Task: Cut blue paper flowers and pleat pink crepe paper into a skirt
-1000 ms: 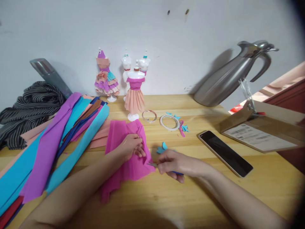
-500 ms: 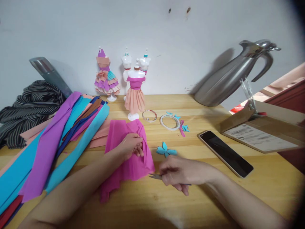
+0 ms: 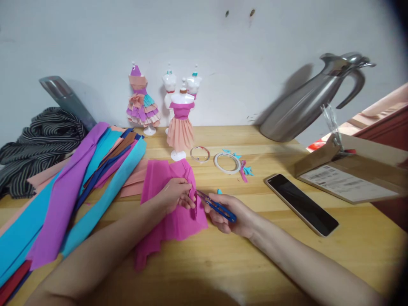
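A magenta crepe paper sheet [image 3: 156, 178] lies on the wooden table, partly under my left hand [image 3: 177, 197], whose fingers are closed on its gathered right part. My right hand [image 3: 228, 214] is wrapped round small blue-handled snips [image 3: 219, 209]. Their blades point up and left, close to the pinched paper beside my left fingertips. Whether the blades touch the paper is hard to tell. Just behind my right hand a bit of a turquoise paper piece [image 3: 219, 191] shows; the rest of it is hidden.
Colored paper strips [image 3: 57, 199] cover the left side. Small dress forms [image 3: 180, 127] stand at the back, near a tape roll [image 3: 227, 163] and a bracelet [image 3: 200, 154]. A phone [image 3: 301, 204], a cardboard box [image 3: 350, 176] and a steel jug [image 3: 299, 102] are on the right.
My right hand has turned and brought the snips up and left to the pinched magenta paper. It now covers most of the turquoise piece. My left hand has barely moved.
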Demonstrator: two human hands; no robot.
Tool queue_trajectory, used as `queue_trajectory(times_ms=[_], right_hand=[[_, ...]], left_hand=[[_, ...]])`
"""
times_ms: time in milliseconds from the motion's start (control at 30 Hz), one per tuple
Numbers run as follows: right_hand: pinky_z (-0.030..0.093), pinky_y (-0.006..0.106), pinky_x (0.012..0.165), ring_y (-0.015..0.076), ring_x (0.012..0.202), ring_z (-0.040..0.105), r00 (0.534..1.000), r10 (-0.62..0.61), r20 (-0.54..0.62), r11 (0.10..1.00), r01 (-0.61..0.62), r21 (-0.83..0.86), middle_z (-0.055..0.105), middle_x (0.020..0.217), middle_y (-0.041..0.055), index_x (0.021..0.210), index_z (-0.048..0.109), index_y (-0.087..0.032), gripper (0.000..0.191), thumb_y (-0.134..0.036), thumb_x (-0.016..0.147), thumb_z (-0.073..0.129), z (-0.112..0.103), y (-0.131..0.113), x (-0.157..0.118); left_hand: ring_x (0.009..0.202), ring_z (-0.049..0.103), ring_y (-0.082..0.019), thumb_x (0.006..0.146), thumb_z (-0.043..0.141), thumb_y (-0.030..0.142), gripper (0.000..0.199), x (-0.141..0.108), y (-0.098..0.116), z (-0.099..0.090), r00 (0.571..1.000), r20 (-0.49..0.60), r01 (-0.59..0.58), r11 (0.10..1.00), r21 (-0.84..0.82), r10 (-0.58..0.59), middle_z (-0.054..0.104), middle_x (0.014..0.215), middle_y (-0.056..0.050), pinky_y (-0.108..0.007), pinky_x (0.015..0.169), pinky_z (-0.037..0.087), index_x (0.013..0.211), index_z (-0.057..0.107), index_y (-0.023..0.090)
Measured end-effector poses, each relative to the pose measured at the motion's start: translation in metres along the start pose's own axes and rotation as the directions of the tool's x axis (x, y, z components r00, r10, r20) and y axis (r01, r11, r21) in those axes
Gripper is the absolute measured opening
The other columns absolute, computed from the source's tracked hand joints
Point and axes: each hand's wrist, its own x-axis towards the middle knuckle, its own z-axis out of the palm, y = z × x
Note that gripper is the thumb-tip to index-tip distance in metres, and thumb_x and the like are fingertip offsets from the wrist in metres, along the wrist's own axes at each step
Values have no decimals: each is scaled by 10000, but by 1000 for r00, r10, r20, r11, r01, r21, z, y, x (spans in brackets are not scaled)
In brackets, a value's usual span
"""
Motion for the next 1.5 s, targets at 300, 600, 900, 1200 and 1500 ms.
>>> queue_trajectory(times_ms=[300, 600, 900, 1200, 1500], right_hand=[[164, 198, 348, 64, 298, 324, 998, -56, 1, 990, 55, 128, 427, 415, -51, 719, 575, -154, 357, -437, 904, 458, 0, 12, 10], [153, 177, 353, 51, 316, 288, 997, -82, 9, 982, 79, 170, 412, 453, -77, 810, 537, -179, 317, -472, 919, 484, 9, 11, 10], [78, 141, 348, 20, 322, 135, 988, -96, 122, 962, 60, 268, 347, 439, -106, 791, 486, -187, 342, -500, 928, 509, 6, 13, 13], [66, 146, 353, 21, 335, 115, 982, -96, 163, 962, 50, 269, 329, 447, -110, 785, 469, -193, 339, -498, 915, 542, 3, 15, 15], [67, 152, 345, 30, 341, 82, 982, -83, 171, 954, 29, 298, 315, 438, -110, 771, 459, -197, 313, -456, 942, 503, 2, 16, 16]], left_hand=[[368, 596, -135, 859, 504, 113, 206, 1, 0, 2, 1000, -20, -12, 999, -33, 12, 528, 426, 20, -180, 379, 422, 659, 473, 151], [389, 607, -156, 816, 456, 82, 170, 3, -2, 2, 1000, 5, -3, 1000, -20, 3, 548, 457, -7, -222, 390, 451, 660, 488, 143], [411, 634, -156, 792, 586, 135, 179, 6, -8, 1, 999, 23, -36, 999, -28, 37, 534, 456, 26, -206, 409, 486, 662, 464, 160], [417, 640, -163, 827, 508, 88, 183, 6, -8, 3, 999, 13, -36, 999, -25, 37, 543, 462, 18, -219, 408, 493, 665, 461, 158], [419, 633, -163, 814, 518, 83, 186, 5, -8, 3, 999, 2, -33, 999, -20, 33, 538, 472, 20, -233, 428, 486, 657, 457, 162]])
